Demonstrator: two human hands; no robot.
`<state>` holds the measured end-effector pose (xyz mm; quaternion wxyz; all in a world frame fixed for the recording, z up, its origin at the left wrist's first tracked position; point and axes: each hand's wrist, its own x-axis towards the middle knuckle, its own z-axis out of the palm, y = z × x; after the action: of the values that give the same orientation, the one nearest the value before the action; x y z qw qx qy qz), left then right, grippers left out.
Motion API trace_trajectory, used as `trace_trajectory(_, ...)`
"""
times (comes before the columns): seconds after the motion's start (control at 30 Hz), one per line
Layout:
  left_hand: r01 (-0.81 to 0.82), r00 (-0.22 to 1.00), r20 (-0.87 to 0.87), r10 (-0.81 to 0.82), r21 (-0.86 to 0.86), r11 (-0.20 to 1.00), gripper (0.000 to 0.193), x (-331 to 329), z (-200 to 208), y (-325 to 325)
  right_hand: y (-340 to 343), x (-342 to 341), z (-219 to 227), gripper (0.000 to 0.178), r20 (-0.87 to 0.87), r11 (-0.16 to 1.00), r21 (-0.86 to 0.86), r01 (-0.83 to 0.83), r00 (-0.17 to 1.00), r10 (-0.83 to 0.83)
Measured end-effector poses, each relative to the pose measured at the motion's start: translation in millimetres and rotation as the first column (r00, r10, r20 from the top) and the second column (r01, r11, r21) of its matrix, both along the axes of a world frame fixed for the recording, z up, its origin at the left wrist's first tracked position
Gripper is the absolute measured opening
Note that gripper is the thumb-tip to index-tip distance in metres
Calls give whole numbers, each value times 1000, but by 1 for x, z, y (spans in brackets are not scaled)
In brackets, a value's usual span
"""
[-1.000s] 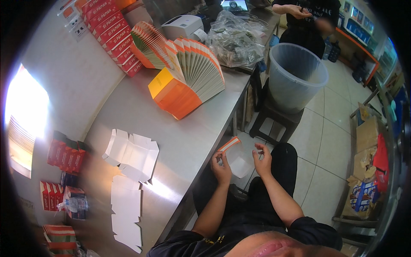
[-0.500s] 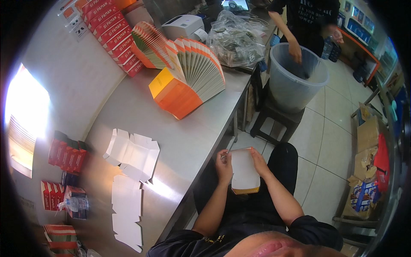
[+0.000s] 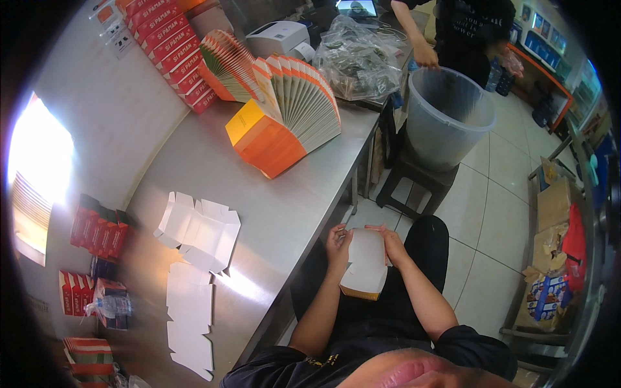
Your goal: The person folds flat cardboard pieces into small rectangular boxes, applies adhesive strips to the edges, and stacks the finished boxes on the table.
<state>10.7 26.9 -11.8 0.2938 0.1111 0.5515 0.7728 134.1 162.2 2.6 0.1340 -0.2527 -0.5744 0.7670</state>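
Note:
Over my lap, a small cardboard box (image 3: 367, 262) has its white face upward and a yellow-orange edge at its near end. My left hand (image 3: 337, 244) is closed at the box's far left corner, with curled fingers. A thin grey piece shows just beyond them; I cannot tell whether that hand holds it. My right hand (image 3: 392, 246) grips the right side, its fingers reaching over the far edge. To the left, on the metal table, lie a partly folded white carton (image 3: 210, 233) and a flat white carton blank (image 3: 189, 310).
A fanned stack of orange cartons (image 3: 278, 139) stands farther back on the steel table (image 3: 252, 213). Red boxes (image 3: 171, 55) are piled by the wall. Ahead right, a clear plastic tub (image 3: 446, 136) rests on a dark stool (image 3: 420, 191). Beyond it stands another person (image 3: 469, 39).
The box in my hands has shifted slightly left and toward me, and my right fingers now lie over its far edge. The other person's hand has risen out of the tub to its rim.

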Motion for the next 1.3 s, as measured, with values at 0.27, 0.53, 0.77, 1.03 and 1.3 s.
trace_trajectory(0.27, 65, 976, 207, -70, 29, 997, 36, 1, 16, -1, -6, 2, 18, 53, 176, 994, 34, 103, 979, -107)
trace_trajectory(0.53, 147, 985, 90, -144, -29, 989, 36, 1, -8, -4, -11, -1, 11, 52, 205, 980, 63, 191, 958, -200)
trace_trajectory(0.77, 285, 956, 131, -264, -179, 942, 30, 1, -9, -4, -9, 0, -6, 53, 183, 989, 62, 132, 973, -141)
trace_trajectory(1.03, 197, 979, 96, -180, -223, 955, 30, 2, -17, -4, -10, -2, -25, 52, 136, 990, 126, 59, 988, -76)
trace_trajectory(1.3, 451, 889, 258, -378, -349, 821, 44, 5, -7, -4, -15, 4, -7, 53, 207, 946, 269, 180, 949, -239)
